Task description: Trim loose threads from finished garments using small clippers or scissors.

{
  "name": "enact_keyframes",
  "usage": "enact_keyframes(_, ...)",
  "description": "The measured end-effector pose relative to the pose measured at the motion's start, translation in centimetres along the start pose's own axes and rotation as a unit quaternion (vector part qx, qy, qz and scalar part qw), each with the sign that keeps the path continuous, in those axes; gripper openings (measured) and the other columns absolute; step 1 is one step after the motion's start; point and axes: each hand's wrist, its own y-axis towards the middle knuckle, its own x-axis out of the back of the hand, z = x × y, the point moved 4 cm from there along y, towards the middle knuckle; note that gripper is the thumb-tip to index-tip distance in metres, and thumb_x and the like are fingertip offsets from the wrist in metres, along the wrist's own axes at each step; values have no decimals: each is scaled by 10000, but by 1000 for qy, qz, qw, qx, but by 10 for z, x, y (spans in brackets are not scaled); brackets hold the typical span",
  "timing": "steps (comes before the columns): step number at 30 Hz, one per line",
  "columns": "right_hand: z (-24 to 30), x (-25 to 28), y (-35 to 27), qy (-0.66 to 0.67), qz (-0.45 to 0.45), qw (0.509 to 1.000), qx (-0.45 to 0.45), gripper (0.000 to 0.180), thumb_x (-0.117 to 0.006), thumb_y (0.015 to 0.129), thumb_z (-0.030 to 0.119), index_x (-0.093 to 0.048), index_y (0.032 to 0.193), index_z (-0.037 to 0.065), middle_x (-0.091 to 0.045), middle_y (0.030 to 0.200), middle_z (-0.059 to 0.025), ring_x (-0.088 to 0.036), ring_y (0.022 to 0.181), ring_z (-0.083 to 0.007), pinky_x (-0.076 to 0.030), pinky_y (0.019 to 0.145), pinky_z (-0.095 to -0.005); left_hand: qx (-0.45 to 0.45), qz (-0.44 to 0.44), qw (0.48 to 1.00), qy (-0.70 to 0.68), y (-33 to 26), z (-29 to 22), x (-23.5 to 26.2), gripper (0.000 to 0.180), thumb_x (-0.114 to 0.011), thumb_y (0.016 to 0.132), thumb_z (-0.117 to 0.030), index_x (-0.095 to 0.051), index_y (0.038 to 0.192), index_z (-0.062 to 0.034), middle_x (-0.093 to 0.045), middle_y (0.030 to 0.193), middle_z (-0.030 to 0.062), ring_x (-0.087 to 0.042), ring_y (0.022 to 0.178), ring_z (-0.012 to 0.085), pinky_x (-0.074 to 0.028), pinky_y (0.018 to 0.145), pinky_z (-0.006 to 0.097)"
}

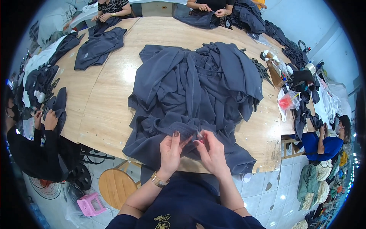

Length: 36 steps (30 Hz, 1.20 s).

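Observation:
A dark grey-blue garment with a gathered elastic waistband [154, 125] lies at the near edge of the table. My left hand [171, 150] pinches its band between thumb and fingers. Close beside it, my right hand [211, 150] is closed at the same band, thumb and fingertips together around something small with a hint of red, too small to make out. Right behind both hands a heap of similar dark garments [160, 76] is spread over the table, another elastic waistband showing among its folds.
The pale wooden table [110, 99] bears more dark garments [101, 47] at the far left. At the right are a clear bag with red contents [288, 101] and assorted clutter. Co-workers sit around the table. A round wooden stool [118, 185] and a pink plastic stool [90, 205] stand below left.

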Motion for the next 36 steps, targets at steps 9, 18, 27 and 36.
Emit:
enact_keyframes(9, -1, -10, 0, -221, -24, 969, 103, 222, -603, 833, 236, -539, 931, 46, -609, 734, -91, -609, 570, -242, -453, 470, -324, -31, -13, 996, 79, -2, -2, 2, 298, -396, 975, -217, -549, 1017, 35, -605, 1005, 108, -590, 906, 145, -487, 858, 317)
enact_keyframes(18, 5, -14, -2, -225, -4, 972, 74, 195, -611, 819, 159, -526, 931, 24, -605, 747, -106, -606, 607, -275, -454, 498, -333, -27, -38, 981, 190, -12, -1, 9, 282, -440, 964, -191, -589, 974, 47, -628, 899, 44, -529, 826, 63, -432, 743, 215)
enact_keyframes(27, 2, -9, -2, -138, -20, 989, 50, 224, -576, 864, 227, -514, 964, 36, -601, 693, -117, -599, 562, -296, -456, 473, -359, -46, -37, 990, 128, -6, 1, 8, 292, -447, 962, -208, -601, 938, 39, -616, 823, 28, -507, 701, 33, -415, 632, 183)
enact_keyframes(36, 1, -19, 0, 67, -77, 995, -15, 143, -615, 765, 5, -546, 889, -11, -517, 601, -6, -437, 505, -36, -375, 466, -200, -34, -51, 986, 154, -10, 9, 10, 382, -483, 945, -234, -524, 638, -11, -387, 529, -73, -290, 500, 9, -211, 435, 221)
